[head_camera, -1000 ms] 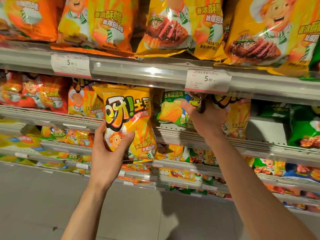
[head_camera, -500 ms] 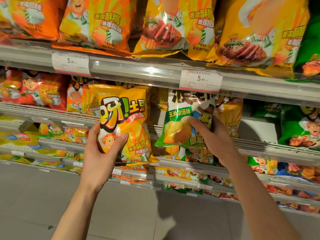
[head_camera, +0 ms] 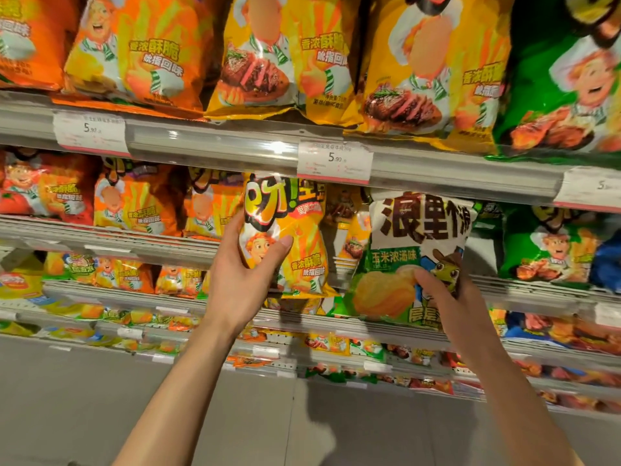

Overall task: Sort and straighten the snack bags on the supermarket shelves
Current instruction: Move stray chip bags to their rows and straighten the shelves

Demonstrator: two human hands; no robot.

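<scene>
My left hand [head_camera: 240,277] grips a yellow snack bag [head_camera: 295,237] by its lower left edge, thumb across the front, holding it upright in front of the second shelf [head_camera: 168,243]. My right hand [head_camera: 447,297] holds a white and green snack bag [head_camera: 403,250] by its lower right corner, upright and out in front of the same shelf. The two bags hang side by side, a narrow gap between them. Behind them stand more yellow bags [head_camera: 349,230] in the shelf row.
The top shelf [head_camera: 235,149] carries large orange, yellow and green bags, with price tags [head_camera: 334,161] on its rail. Orange and red bags [head_camera: 134,196] fill the second shelf to the left, green bags [head_camera: 551,243] to the right. Lower shelves [head_camera: 134,297] hold smaller packs above grey floor.
My right hand has drawn the white and green bag out of the shelf until its whole front shows. My left hand has carried the yellow bag up and to the right, beside it.
</scene>
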